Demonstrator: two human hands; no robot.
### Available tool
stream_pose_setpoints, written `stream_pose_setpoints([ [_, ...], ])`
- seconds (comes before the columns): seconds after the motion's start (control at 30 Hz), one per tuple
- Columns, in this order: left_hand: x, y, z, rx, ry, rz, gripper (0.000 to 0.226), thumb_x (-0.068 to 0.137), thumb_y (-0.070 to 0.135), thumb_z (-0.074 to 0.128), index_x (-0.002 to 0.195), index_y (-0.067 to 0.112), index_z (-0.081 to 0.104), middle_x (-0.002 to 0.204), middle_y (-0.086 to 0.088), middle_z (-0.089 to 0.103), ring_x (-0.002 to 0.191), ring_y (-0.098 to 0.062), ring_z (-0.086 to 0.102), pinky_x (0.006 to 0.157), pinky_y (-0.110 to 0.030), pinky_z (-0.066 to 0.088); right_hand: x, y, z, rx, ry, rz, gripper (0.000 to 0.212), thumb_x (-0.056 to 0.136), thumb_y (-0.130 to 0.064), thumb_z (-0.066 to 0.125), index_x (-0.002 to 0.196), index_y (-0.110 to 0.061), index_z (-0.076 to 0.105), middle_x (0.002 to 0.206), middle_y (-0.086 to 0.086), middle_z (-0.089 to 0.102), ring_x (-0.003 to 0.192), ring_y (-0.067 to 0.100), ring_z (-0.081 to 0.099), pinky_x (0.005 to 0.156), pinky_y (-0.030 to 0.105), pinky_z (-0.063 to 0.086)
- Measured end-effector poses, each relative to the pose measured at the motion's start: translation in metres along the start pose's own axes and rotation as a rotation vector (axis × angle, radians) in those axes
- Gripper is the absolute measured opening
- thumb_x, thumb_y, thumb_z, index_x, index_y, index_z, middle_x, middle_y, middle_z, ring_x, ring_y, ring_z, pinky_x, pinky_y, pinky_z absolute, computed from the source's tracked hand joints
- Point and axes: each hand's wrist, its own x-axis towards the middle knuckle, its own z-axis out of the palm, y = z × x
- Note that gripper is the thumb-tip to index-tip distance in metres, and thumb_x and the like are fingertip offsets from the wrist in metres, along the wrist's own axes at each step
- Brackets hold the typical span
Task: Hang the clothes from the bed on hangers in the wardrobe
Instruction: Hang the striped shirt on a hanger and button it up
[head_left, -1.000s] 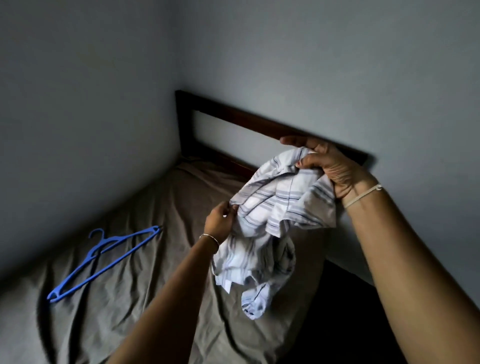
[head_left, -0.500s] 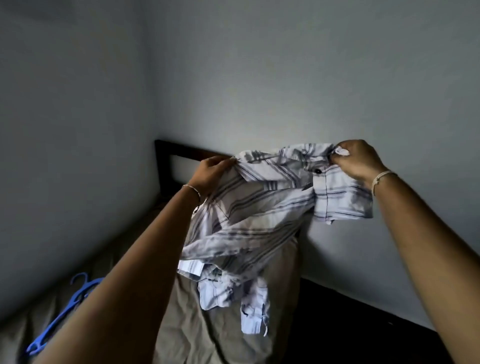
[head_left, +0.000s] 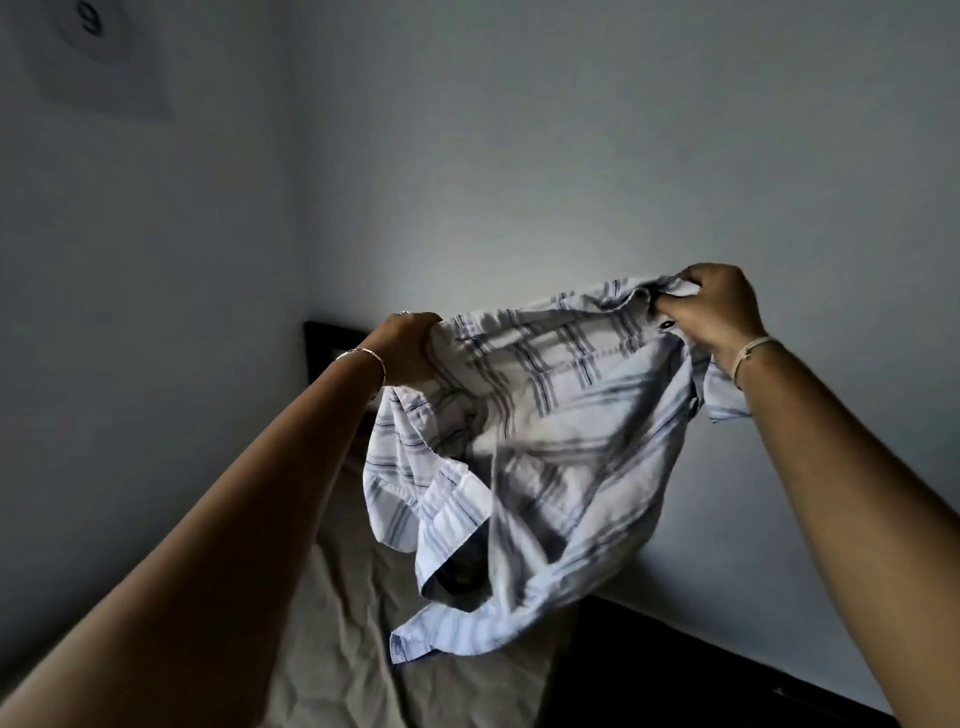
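Both hands are higher and wider apart than half a second ago, and the shirt is pulled open between them. Left hand: fist closed round a bunched upper edge. Right hand: fingers pinching the top edge beside a dark button. Striped shirt hangs spread between the two grips, its hem loose above the right edge of the bed, short of the headboard. I read the wide hold as opening the garment to find its shoulders. No hanger in view.
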Motion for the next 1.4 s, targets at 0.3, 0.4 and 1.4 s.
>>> stream_pose_setpoints([
  [0.3, 0.005, -0.025, -0.008, -0.172, 0.275, -0.255, 0.027, 0.088, 0.006, 0.057, 0.114, 0.004, 0.065, 0.115, -0.022, 0.065, 0.110, -0.039, 0.057, 0.085, -0.034, 0.040, 0.012, -0.007, -0.033, -0.455, -0.245, -0.035, 0.087, 0.046, -0.059, 0.089, 0.118, -0.019, 0.062, 0.120, 0.010, 0.066, 0.109, 0.033, 0.061, 0.089, 0.037, 0.051],
  [0.4, 0.011, -0.015, -0.006, -0.282, 0.307, -0.282, 0.024, 0.091, 0.012, 0.056, 0.112, 0.002, 0.064, 0.110, -0.025, 0.065, 0.107, -0.039, 0.058, 0.082, -0.036, 0.041, 0.016, 0.002, -0.026, -0.576, -0.284, -0.080, 0.081, 0.048, -0.057, 0.089, 0.115, -0.020, 0.062, 0.117, 0.010, 0.066, 0.106, 0.033, 0.062, 0.086, 0.036, 0.051],
  [1.4, 0.041, 0.087, -0.013, -0.861, -0.086, -0.253, 0.023, 0.091, 0.014, 0.061, 0.113, 0.009, 0.061, 0.080, 0.001, 0.062, 0.068, -0.007, 0.059, 0.054, -0.016, 0.047, -0.054, -0.073, 0.124, -0.320, -0.344, -0.987, 0.023, 0.091, -0.014, 0.049, 0.108, -0.007, 0.062, 0.088, 0.016, 0.069, 0.083, 0.035, 0.067, 0.070, 0.038, 0.049],
])
